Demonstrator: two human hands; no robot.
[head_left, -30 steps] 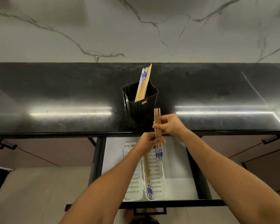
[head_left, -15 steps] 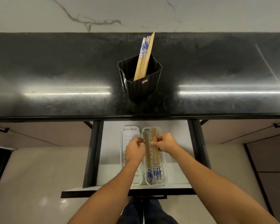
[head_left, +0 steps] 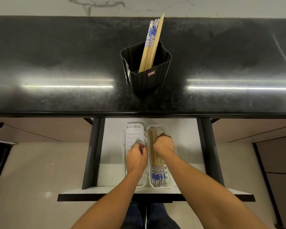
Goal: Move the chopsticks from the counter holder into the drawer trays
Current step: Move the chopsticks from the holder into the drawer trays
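Note:
A black holder (head_left: 147,80) stands on the dark counter with several wooden chopsticks (head_left: 151,43) leaning in it, blue-patterned ends up. Below, the open drawer (head_left: 112,146) holds two white trays side by side. The left tray (head_left: 134,133) shows no chopsticks. The right tray (head_left: 165,129) has several chopsticks (head_left: 157,172) lying lengthwise, patterned ends toward me. My right hand (head_left: 163,143) is curled over the far part of that bundle, down in the tray. My left hand (head_left: 136,158) hovers over the left tray with fingers curled and nothing visible in it.
The black counter edge (head_left: 139,113) overhangs the back of the drawer. Dark drawer rails (head_left: 96,152) flank the white drawer floor, and the drawer front (head_left: 76,196) juts toward my legs. Closed cabinet fronts sit on both sides.
My right hand brought the bundle from counter height down into the right tray. My left hand came off the chopsticks and shifted over the left tray. The view tilted down.

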